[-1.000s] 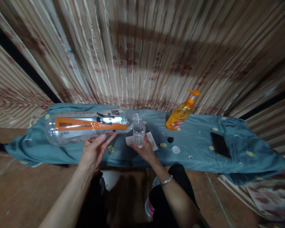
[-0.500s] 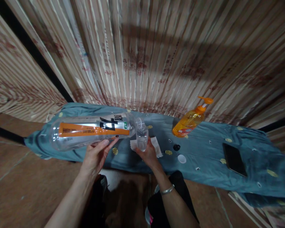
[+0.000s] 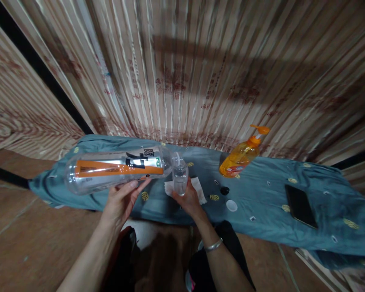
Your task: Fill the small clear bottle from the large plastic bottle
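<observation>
My left hand (image 3: 121, 202) is closed around the underside of a large clear plastic bottle (image 3: 94, 180) with an orange and silver label. The bottle lies nearly level in the air, its neck pointing right. Its mouth meets the top of a small clear bottle (image 3: 180, 174), where a thin stream of clear liquid shows. My right hand (image 3: 191, 199) grips the small bottle low down and keeps it roughly upright. Clear liquid stands inside the small bottle. Beneath it a white paper tissue (image 3: 200, 190) lies on the cloth.
A pump bottle of orange liquid (image 3: 239, 158) stands right of my hands on the teal cloth (image 3: 261, 215). Near it lie a black cap (image 3: 224, 190) and a white round disc (image 3: 231, 205). Farther right is a dark phone (image 3: 300, 205). A striped curtain (image 3: 182, 81) hangs behind.
Both hands keep their holds, and the two bottles stay mouth to mouth. The liquid in the small bottle looks a little higher. The view has shifted slightly.
</observation>
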### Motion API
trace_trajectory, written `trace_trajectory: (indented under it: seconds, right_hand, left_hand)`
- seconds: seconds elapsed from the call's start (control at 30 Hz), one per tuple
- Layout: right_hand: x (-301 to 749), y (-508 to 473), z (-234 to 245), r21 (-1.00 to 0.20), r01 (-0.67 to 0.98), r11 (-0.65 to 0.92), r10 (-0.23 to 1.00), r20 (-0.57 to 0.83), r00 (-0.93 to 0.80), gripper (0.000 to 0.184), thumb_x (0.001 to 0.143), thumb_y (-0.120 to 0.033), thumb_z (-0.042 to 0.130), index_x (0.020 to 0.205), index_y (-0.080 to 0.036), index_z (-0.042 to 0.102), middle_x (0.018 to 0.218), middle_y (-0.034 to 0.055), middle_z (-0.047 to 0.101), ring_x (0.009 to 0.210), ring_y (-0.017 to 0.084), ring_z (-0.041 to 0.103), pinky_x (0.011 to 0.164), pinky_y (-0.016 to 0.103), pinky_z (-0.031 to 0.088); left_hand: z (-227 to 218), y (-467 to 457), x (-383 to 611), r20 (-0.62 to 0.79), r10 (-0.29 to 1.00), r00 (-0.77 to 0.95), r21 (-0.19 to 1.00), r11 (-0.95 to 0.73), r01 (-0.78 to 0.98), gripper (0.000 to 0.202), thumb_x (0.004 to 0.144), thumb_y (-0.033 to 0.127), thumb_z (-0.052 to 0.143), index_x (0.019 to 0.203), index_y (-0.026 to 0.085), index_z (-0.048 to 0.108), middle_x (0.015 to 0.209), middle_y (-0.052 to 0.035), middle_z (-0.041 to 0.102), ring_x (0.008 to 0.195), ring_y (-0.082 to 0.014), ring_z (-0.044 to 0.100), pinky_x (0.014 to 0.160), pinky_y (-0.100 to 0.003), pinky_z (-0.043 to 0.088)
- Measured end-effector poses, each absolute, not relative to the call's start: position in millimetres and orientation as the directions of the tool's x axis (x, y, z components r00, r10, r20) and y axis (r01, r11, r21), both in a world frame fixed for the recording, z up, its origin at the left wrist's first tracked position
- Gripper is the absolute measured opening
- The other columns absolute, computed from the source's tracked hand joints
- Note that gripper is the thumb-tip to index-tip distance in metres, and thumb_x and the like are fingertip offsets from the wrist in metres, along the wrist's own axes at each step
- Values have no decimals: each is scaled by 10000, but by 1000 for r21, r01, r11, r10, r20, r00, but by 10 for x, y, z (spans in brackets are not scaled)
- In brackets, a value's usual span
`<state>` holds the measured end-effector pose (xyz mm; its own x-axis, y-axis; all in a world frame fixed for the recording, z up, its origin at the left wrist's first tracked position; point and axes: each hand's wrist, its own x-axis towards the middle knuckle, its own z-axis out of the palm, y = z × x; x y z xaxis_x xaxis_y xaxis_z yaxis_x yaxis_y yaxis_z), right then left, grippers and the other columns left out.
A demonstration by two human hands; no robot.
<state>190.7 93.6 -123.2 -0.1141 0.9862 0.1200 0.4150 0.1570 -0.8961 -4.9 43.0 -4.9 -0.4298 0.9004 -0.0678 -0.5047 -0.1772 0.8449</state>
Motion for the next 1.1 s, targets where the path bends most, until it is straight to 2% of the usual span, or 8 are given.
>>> trace_trajectory:
  seconds: [0.13,0.37,0.67,1.1]
  right_hand:
    - [1922,946,-1263,-894,420,154,986,109,-129,793,776,-362,746,1484,-217,419,1304,126,709,1166,330,706,1014,529,587]
    - [1930,919,-1279,-896,407,178,981,129,-146,772,772,-337,742,1460,-191,423,1372,147,664,1252,325,660,1085,520,537]
    - [1914,900,-1291,-854,484,192,981,155,-115,791,783,-406,770,1459,-181,427,1369,170,663,1273,340,651,1081,533,535]
    - [1920,905,-1313,-860,476,185,982,145,-120,820,781,-376,772,1484,-175,400,1430,183,624,1328,347,616,1118,535,505]
  left_hand:
    - [-71,428,-57,-68,898,-435,843,-182,-507,467,427,248,1003,821,242,752,787,-19,776,762,-248,748,922,-585,618]
    - [-96,420,-67,-67,894,-444,840,-189,-509,539,421,277,1015,892,244,754,733,0,759,753,-238,744,924,-553,620]
    - [-103,396,-62,-47,903,-428,842,-195,-503,562,449,279,1005,949,248,752,857,-37,794,948,-322,760,989,-613,575]
    - [-84,377,-68,-24,912,-411,833,-209,-512,481,400,238,1013,800,205,749,718,-33,760,805,-266,768,890,-470,646]
